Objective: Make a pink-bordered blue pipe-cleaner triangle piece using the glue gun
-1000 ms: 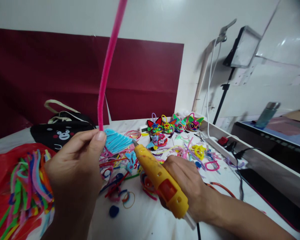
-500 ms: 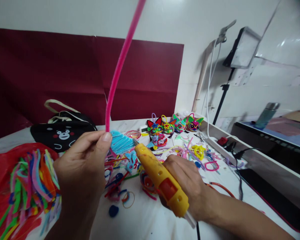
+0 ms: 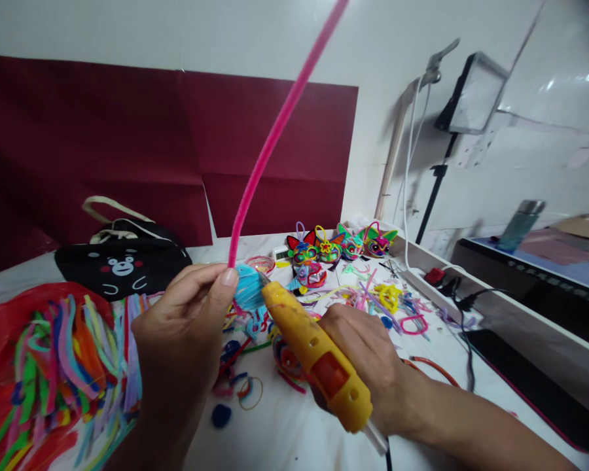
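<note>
**Both Sides Holding**

In the head view, your left hand (image 3: 189, 320) is pinching a long pink fuzzy stem (image 3: 269, 145) and a flat blue fuzzy piece (image 3: 248, 289) above the white bench (image 3: 275, 448). Your right hand (image 3: 366, 356) is wrapping its grip around a yellow plastic glue gun (image 3: 319, 360), metal nozzle (image 3: 264, 279) pointing at the blue piece, contact unclear.

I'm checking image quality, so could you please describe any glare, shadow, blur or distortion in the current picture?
Head view, upper right: white glare streaks on the glossy wall; head view, by the lamp stand: soft shadowing behind; head view, right: the bottle leans outward, probably wide-angle distortion; head view, centre: glue gun fairly clear, yellow coils beyond it softer.
</note>
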The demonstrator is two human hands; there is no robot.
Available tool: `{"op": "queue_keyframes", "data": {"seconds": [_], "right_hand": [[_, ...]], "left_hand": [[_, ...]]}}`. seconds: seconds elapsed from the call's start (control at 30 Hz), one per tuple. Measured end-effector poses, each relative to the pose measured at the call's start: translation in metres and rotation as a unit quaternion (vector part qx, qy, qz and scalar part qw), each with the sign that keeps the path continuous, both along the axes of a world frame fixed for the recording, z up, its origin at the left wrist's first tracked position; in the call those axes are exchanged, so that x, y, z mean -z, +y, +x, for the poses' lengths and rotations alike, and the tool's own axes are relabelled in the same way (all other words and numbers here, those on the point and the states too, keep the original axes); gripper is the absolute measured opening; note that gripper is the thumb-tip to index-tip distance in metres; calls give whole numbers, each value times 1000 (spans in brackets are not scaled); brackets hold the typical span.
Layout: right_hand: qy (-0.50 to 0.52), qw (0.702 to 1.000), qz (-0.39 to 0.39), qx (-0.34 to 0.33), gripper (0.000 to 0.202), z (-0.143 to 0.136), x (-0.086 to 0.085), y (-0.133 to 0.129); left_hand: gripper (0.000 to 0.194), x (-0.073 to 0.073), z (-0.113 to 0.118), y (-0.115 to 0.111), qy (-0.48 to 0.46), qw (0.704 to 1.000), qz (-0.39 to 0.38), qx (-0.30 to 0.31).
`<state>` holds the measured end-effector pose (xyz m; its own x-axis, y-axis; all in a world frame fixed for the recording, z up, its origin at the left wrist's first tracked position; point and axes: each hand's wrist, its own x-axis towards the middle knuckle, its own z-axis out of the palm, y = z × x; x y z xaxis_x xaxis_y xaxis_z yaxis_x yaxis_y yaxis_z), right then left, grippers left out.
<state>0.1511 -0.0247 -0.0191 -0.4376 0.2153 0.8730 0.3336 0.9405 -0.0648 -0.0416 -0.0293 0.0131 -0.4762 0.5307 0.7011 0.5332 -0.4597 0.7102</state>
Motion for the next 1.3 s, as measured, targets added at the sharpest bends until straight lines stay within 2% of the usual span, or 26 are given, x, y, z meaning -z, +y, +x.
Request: {"op": "queue_keyframes", "data": {"seconds": [0.1,0.3,0.53,0.87,1.03,1.3], "right_hand": [[0,1000,-4,10,14,0,-1,-2],[-5,1000,4,13,14,0,-4,-3],[8,1000,4,7,10,0,1,-2],[4,1000,4,-12,17,0,-5,-3],[6,1000,6,-14,17,0,-3,-2],[16,1000,2,-11,13,-2,-1,-1]], "left_hand": [[13,1,1,1,-11,999,8,31],[10,4,2,2,6,999,27,28],[10,1,6,2,1,1000,25,15],[6,5,15,2,-41,997,21,67],[5,2,20,0,-23,998,13,63],[5,4,9,3,6,998,25,60]]}}
